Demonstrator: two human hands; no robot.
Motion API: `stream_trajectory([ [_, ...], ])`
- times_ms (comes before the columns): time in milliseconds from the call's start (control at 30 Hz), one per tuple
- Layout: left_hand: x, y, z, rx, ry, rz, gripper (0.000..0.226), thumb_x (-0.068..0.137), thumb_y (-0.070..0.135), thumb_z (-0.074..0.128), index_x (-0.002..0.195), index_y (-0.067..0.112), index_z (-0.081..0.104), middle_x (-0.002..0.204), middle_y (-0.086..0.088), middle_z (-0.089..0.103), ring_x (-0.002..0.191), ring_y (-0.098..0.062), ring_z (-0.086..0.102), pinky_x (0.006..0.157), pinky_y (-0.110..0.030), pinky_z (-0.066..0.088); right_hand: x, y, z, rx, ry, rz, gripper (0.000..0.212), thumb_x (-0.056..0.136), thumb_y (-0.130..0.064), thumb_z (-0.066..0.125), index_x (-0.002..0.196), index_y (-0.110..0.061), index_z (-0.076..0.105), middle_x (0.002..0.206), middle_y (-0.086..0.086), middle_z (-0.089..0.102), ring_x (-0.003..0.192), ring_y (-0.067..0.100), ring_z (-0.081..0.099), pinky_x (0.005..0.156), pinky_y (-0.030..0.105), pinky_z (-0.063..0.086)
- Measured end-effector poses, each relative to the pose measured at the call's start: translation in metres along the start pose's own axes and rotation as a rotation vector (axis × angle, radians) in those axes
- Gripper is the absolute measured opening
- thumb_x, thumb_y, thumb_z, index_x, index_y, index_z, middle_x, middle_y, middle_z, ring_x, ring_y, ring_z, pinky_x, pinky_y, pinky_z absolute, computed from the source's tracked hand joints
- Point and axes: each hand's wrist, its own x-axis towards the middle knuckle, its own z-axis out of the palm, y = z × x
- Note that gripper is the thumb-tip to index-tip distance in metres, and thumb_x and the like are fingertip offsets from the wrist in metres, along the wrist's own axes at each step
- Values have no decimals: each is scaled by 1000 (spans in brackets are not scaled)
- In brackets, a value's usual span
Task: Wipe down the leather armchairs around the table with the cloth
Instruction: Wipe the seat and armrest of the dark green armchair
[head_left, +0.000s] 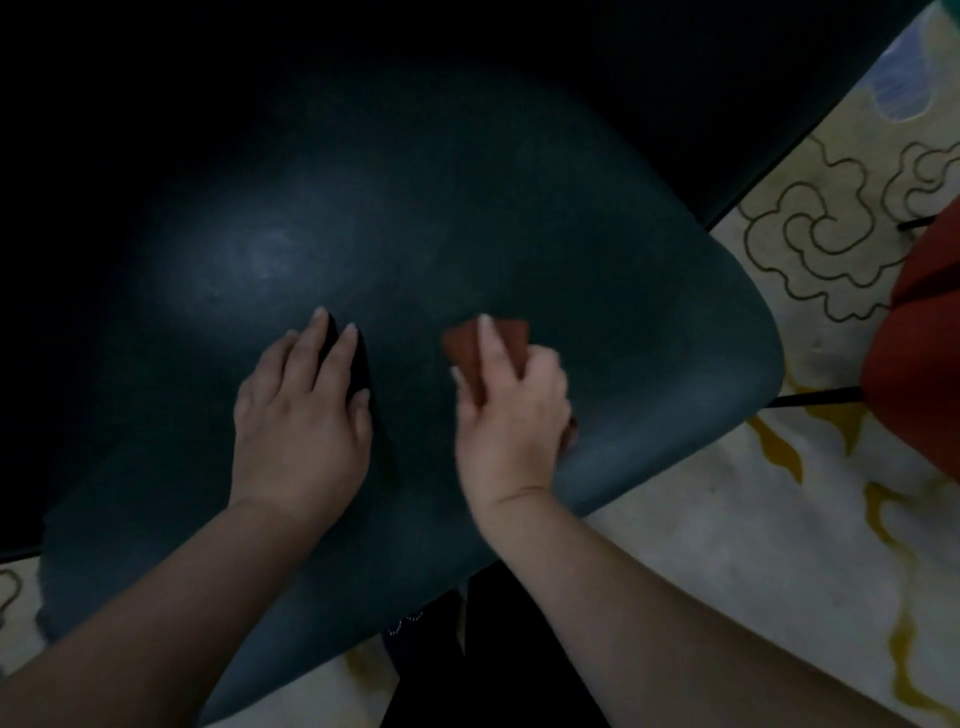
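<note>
Head view shows your right hand (511, 410) pinching the red cloth (485, 345) and pressing it on the dark chair (519, 249) seat. Your left hand (301, 415) lies flat beside it, fingers straight, holding nothing. I think the cloth is soft and light, so keep it bunched under your fingers. The leather looks smooth and may be slippery. You can read no words or labels anywhere.

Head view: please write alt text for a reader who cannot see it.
A right hand grips a rust-brown cloth against the dark leather seat of an armchair, while the left hand rests flat on the seat beside it. A cream patterned carpet lies below, with a red chair at the right edge.
</note>
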Motion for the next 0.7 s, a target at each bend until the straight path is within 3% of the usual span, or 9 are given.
stream_trajectory([
  [133,-12,-13,2,-12,52,-20,54,95,31,47,145,15,36,156,-8,26,138,-31,25,112,-51,25,5,-2,-1,-1,-44,-163,55,86,-32,69,138,-32,51,109,14,51,95,32,49,80,42,42],
  [333,-26,-32,3,-21,92,-74,55,93,28,52,145,15,37,155,-10,27,136,-33,27,110,-53,28,13,20,-8,2,93,78,51,90,-33,64,139,-33,51,114,15,49,102,35,47,88,44,42],
  [500,-40,-46,2,-26,88,-102,57,92,27,54,145,16,37,155,-10,26,137,-33,25,111,-52,26,-54,-44,28,10,-79,-200,69,76,-27,76,140,-32,49,108,10,52,92,30,49,78,41,43],
  [600,-47,-55,1,-31,85,-127,57,92,27,54,145,16,37,156,-9,26,137,-33,25,111,-53,26,-40,-34,22,5,-120,-315,69,77,-25,74,140,-34,49,109,12,52,94,32,50,78,41,43],
  [700,-50,-60,0,-44,89,-127,57,91,27,55,145,16,38,155,-10,27,136,-34,27,109,-54,29,7,8,0,-81,23,-171,56,85,-31,68,138,-32,52,113,18,52,97,39,50,82,44,43],
])
